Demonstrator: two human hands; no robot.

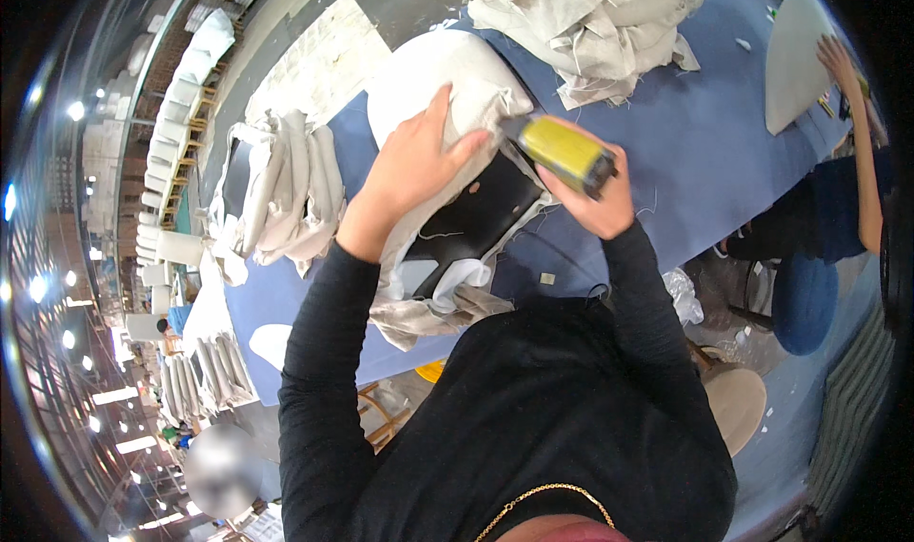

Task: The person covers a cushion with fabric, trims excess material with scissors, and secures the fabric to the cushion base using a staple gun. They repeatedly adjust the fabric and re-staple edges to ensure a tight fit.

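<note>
My right hand point(606, 191) is closed round a yellow and black staple gun point(564, 151), slightly smeared by motion. Its nose is at the edge of a cream upholstered chair part point(433, 70), over the fabric border. My left hand point(419, 156) presses on that cream cover, thumb and forefinger spread apart; its other fingers are partly hidden. Toward me, the same piece shows a black backing point(481, 209) with loose threads. White and beige cloth point(462, 285) bunches at its near end.
A blue-covered table point(657, 151) carries a heap of beige fabric covers point(590, 28) at the far side and stacked padded covers point(295, 185) at left. On the right, another person's hand point(838, 61) touches a pale panel point(798, 61). Stools point(733, 404) stand below the table.
</note>
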